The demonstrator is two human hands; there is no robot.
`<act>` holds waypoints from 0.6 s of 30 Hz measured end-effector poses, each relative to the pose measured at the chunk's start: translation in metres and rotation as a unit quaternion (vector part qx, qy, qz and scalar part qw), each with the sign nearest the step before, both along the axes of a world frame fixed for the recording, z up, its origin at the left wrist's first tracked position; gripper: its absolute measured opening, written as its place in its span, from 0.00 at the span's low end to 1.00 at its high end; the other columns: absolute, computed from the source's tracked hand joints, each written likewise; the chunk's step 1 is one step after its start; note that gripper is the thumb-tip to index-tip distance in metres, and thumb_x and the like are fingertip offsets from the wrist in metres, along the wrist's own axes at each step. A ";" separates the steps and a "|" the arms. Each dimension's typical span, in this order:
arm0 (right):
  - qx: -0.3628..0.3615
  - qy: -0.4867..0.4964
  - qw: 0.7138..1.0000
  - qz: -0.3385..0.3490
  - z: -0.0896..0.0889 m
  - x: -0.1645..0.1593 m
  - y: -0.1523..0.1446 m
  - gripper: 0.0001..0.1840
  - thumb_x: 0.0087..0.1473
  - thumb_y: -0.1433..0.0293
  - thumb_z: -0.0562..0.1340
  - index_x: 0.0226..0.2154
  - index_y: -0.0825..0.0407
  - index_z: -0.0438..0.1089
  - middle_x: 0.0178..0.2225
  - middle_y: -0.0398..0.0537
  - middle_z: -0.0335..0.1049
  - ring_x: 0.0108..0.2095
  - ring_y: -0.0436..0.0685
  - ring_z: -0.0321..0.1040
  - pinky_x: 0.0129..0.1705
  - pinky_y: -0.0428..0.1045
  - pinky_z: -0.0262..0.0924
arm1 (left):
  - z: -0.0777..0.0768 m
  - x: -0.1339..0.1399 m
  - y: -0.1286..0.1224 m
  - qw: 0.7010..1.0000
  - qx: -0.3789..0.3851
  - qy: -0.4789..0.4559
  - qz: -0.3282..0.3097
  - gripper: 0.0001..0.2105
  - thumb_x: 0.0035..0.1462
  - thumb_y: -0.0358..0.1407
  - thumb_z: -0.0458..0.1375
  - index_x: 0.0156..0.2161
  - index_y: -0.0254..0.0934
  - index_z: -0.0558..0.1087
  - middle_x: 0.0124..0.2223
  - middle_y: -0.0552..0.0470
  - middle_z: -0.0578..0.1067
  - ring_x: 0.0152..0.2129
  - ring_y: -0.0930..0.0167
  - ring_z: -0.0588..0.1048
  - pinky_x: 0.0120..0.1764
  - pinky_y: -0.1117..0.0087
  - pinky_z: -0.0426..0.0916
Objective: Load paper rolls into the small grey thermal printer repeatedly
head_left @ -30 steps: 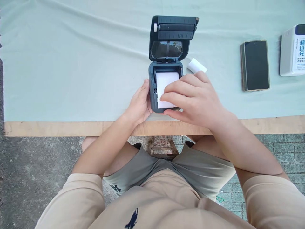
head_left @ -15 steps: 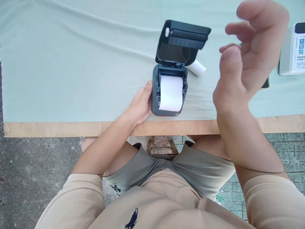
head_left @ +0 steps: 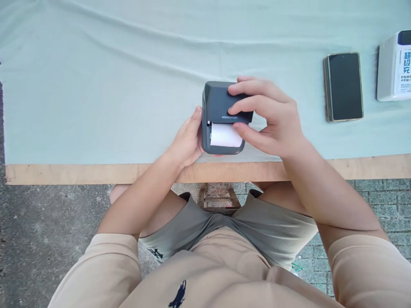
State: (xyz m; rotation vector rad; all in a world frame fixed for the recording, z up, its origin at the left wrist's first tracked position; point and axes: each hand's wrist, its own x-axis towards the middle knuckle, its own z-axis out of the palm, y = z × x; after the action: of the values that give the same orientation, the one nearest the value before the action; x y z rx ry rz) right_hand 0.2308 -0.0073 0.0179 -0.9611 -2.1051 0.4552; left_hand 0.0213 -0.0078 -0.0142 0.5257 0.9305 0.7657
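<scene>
A dark grey label printer (head_left: 208, 147) rests near the table's front edge. My left hand (head_left: 188, 139) grips its left side, thumb along the casing and the other fingers mostly hidden. The printer lid (head_left: 218, 100) is folded down over the upper part, with lettering by its front edge. White label paper (head_left: 224, 135) sticks out below the lid and curves toward me. My right hand (head_left: 271, 113) is on the lid from the right: its fingers lie on top, and the thumb is at the front edge by the paper.
A phone (head_left: 345, 87) lies on the pale green cloth (head_left: 112, 94) to the right. Beyond it, a white box-shaped device (head_left: 387, 72) with a dark top and a printed label reaches the frame edge. The bare wooden table edge (head_left: 80, 174) runs in front of me.
My right hand has come down from the upper right onto the printer. The lid has swung from raised to lowered over the paper. My left hand has stayed in place.
</scene>
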 end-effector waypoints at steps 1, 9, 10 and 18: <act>0.005 0.001 1.000 0.010 -0.002 0.000 0.000 0.09 0.68 0.62 0.60 0.44 0.41 0.78 0.59 0.49 0.78 0.63 0.66 0.72 0.72 0.70 0.64 | 0.000 0.000 0.000 1.000 0.000 0.001 -0.001 0.23 0.74 0.54 0.50 0.59 0.43 0.75 0.46 0.48 0.85 0.43 0.58 0.87 0.30 0.66 0.84; -0.193 0.116 0.973 -0.054 -0.032 0.006 0.004 0.31 0.64 0.52 0.67 0.65 0.37 0.63 0.63 0.52 0.72 0.59 0.65 0.74 0.49 0.60 0.77 | -0.002 0.002 -0.002 0.999 0.021 -0.006 0.024 0.21 0.75 0.52 0.51 0.59 0.41 0.76 0.45 0.49 0.85 0.47 0.60 0.87 0.38 0.64 0.86; -0.224 0.118 0.966 -0.042 -0.037 0.008 0.006 0.33 0.64 0.51 0.66 0.67 0.37 0.61 0.60 0.51 0.74 0.55 0.64 0.76 0.47 0.58 0.77 | -0.002 0.002 -0.002 1.000 0.018 -0.007 0.021 0.22 0.75 0.52 0.51 0.59 0.41 0.76 0.45 0.49 0.85 0.47 0.60 0.86 0.38 0.64 0.86; -0.268 0.112 0.957 -0.004 -0.046 0.016 0.011 0.36 0.64 0.45 0.65 0.68 0.38 0.61 0.54 0.49 0.77 0.48 0.62 0.78 0.44 0.57 0.76 | 0.002 0.001 -0.006 0.999 0.035 -0.028 0.005 0.22 0.71 0.55 0.56 0.55 0.41 0.77 0.47 0.47 0.85 0.53 0.57 0.85 0.45 0.63 0.84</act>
State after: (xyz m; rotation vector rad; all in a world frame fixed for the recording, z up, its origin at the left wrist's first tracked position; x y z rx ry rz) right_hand 0.2466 0.0038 -0.0278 -1.1508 -1.8001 1.1154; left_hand 0.0219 -0.0138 -0.0126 0.5588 0.8575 0.8193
